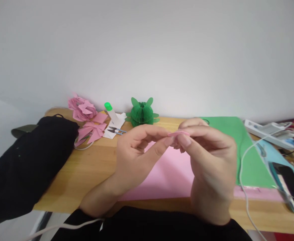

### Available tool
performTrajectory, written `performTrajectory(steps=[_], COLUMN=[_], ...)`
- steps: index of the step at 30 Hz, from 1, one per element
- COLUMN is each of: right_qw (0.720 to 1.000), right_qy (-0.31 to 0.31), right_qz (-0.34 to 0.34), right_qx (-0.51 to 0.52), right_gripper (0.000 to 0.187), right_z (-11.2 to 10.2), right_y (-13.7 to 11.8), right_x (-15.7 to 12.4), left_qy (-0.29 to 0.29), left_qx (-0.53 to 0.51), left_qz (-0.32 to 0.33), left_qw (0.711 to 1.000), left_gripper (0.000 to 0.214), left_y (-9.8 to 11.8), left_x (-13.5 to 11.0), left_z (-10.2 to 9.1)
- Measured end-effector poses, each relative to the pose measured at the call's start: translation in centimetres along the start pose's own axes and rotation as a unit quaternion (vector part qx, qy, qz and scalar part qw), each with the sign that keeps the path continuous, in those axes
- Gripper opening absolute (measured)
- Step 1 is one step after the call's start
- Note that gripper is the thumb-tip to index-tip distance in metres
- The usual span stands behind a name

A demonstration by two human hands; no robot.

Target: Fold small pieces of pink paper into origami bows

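Observation:
Both my hands are raised over the wooden table (86,174) and meet at a small folded piece of pink paper (178,134). My left hand (136,154) pinches its left end between thumb and forefinger. My right hand (209,164) pinches the right side, fingers curled over it. Most of the piece is hidden by my fingers. Below the hands lies a pink paper sheet (167,177), partly overlapped by a green paper sheet (247,150) to the right.
A black bag (28,164) lies at the left. At the back stand pink paper flowers (82,110), a pink paper bow (94,131), a glue stick (111,112), small scissors (116,131) and a green paper cactus (142,113). A power strip (270,132), white cable (244,180) and a phone (292,184) are at the right.

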State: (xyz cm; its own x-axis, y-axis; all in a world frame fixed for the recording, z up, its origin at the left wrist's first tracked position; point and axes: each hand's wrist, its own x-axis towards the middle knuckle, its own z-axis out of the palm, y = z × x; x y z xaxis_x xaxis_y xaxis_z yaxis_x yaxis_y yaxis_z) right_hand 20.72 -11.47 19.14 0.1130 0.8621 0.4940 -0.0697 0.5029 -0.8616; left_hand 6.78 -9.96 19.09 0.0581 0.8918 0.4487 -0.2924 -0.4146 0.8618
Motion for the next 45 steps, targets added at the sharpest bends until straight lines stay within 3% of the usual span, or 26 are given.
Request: performTrajectory(steps=[4,10,14,22,27,33,38,45], right_qw=[1.0,1.0,0.999,0.999,0.999,0.997,0.996,0.997], right_qy=[-0.004,-0.025,-0.032,-0.032,-0.032,-0.045,-0.064,-0.041], right_qz=[0.013,0.016,0.017,0.031,0.026,0.03,0.013,-0.006], right_qx=[-0.015,-0.007,-0.012,-0.015,-0.026,-0.055,-0.053,-0.06], right_gripper=[0.018,0.02,0.02,0.017,0.015,0.013,0.016,0.019], right_z=[0.0,0.0,-0.1,-0.4,-0.5,-0.9,-1.0,-0.6], right_y=[-0.2,-0.5,-0.6,-0.8,-0.8,-1.0,-1.1,-1.1], right_x=[0.0,-0.1,-0.2,-0.3,-0.3,-0.1,0.1,0.0], left_qy=[0.015,-0.003,0.001,-0.039,-0.029,-0.067,-0.061,-0.053], left_qx=[0.09,0.135,0.172,0.275,0.309,0.319,0.312,0.32], left_qz=[0.073,0.19,0.24,0.366,0.38,0.432,0.426,0.399], left_qw=[0.993,0.972,0.955,0.888,0.871,0.841,0.847,0.858], left_gripper=[0.015,0.024,0.017,0.015,0.023,0.018,0.017,0.02], left_y=[0.0,-0.4,-0.7,-1.0,-1.1,-0.7,-0.9,-0.4], left_x=[0.0,0.0,0.0,0.4,0.8,1.7,1.7,1.2], left_z=[-0.3,-0.2,-0.1,-1.1,-1.5,-2.0,-2.0,-1.8])
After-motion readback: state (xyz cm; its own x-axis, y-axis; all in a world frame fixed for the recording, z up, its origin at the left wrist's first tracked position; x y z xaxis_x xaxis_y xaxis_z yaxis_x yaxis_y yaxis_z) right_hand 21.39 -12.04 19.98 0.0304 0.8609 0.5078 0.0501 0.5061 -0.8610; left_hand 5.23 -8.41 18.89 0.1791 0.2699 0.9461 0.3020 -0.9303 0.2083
